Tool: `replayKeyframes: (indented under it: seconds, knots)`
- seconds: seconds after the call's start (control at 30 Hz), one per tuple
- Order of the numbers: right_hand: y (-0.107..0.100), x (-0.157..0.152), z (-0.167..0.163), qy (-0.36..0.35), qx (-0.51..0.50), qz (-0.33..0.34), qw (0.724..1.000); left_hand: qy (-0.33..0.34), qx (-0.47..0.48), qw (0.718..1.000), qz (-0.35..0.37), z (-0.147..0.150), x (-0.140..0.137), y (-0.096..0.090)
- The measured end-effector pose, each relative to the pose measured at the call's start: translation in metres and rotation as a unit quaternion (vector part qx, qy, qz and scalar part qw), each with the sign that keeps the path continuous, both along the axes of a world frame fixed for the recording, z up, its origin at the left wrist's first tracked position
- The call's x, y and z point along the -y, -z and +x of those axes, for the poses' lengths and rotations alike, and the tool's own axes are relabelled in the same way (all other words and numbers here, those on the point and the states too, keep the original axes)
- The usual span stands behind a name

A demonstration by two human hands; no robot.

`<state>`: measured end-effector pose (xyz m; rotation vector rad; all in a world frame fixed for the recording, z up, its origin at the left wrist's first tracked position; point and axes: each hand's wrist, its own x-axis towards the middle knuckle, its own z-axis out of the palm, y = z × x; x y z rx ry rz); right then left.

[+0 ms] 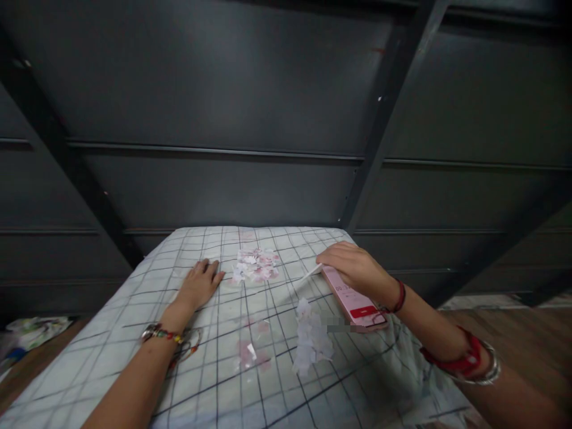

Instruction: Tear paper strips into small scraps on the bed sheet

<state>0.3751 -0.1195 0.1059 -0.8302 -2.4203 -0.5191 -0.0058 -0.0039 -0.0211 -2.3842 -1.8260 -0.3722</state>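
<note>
My left hand (201, 285) lies flat on the checked cloth (196, 369), fingers spread, holding nothing. Just to its right is a pile of small white and pink flake-like pieces (255, 265). My right hand (351, 262) is closed around a thin white stick-like tool (311, 273), whose tip points down and left toward the cloth; its exact kind cannot be made out. Under that hand lies a pink-screened phone (351, 298), partly covered. A heap of whitish flakes (310, 342) sits nearer me, left of the phone. Several see-through pinkish pieces (254, 351) lie left of that heap.
A dark panelled metal wall (223, 185) stands right behind the cloth-covered surface. Beside my left wrist a beaded cord (190, 345) rests on the cloth. Crumpled bags (38, 330) lie low at the far left. Wooden floor (513, 328) shows at the right.
</note>
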Motion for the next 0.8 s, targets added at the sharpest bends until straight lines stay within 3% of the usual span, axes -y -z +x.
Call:
replayKeyframes:
  seconds: [0.23,0.53,0.8]
  knots:
    - [0.012,-0.035,-0.048,0.091,0.035,0.056,0.994,-0.034,-0.038,0.999,0.009,0.009,0.011,-0.009]
    - [0.027,-0.035,-0.066,0.061,0.027,0.078,0.995,-0.047,-0.041,0.998,0.013,0.013,0.017,-0.014]
    - [0.024,-0.026,-0.068,0.059,0.035,0.079,0.994,-0.033,-0.017,0.999,0.018,0.013,0.014,-0.011]
